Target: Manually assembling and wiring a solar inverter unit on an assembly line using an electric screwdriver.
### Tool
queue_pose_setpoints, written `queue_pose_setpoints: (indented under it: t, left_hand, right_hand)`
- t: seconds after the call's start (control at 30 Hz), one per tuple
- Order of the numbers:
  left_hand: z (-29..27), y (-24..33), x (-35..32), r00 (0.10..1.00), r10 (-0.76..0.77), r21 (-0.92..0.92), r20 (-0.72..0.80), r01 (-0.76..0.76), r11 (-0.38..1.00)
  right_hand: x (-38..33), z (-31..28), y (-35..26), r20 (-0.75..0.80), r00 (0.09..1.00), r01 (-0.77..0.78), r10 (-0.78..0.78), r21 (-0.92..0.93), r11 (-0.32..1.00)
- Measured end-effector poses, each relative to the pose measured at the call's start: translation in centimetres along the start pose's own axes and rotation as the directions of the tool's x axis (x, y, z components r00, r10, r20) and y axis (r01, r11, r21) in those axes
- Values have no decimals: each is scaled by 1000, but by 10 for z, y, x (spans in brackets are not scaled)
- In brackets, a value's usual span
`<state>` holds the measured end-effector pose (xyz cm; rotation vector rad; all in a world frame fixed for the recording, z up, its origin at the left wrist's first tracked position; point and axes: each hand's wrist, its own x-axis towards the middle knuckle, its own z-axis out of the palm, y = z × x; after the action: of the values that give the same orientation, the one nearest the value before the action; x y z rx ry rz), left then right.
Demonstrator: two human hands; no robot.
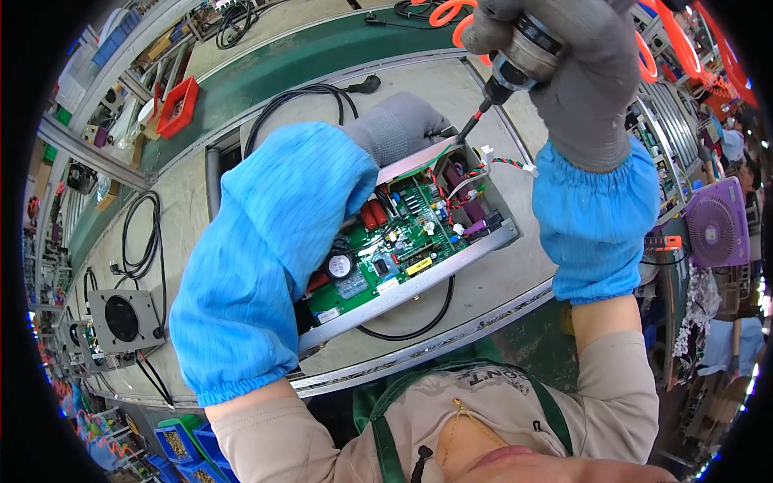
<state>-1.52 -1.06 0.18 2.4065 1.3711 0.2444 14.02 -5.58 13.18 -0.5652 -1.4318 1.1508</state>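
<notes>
An open metal case with a green circuit board inside lies tilted on the bench in front of me. Over its far edge is my left hand, in a grey glove, its fingers curled against the far side wall. My right hand, gloved too, is wrapped round a power screwdriver held above the case's far right corner. Its bit slants down to the far wall, close to my left fingertips; whether a screw sits under it is hidden. Twisted red, green and black wires stick out over the right end.
An orange coiled hose hangs behind the screwdriver. Black power cables lie on the bench around the case. A metal unit with a fan stands at left, a red bin at far left, and a purple fan at right.
</notes>
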Motion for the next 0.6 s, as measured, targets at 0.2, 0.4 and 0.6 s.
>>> queue_pose_setpoints:
  t: [0.2,0.4,0.6]
  left_hand:
    - [3,-3,2,1000,4,-15,-1,-4,1000]
    - [13,-8,7,994,51,-51,-92,-55,997]
    - [11,-1,14,997,13,-73,-78,-19,997]
  right_hand:
    - [2,4,12,-142,983,119,-117,7,993]
    - [0,-34,44,-102,922,385,-373,142,912]
    - [-3,-37,42,-81,880,468,-468,-20,883]
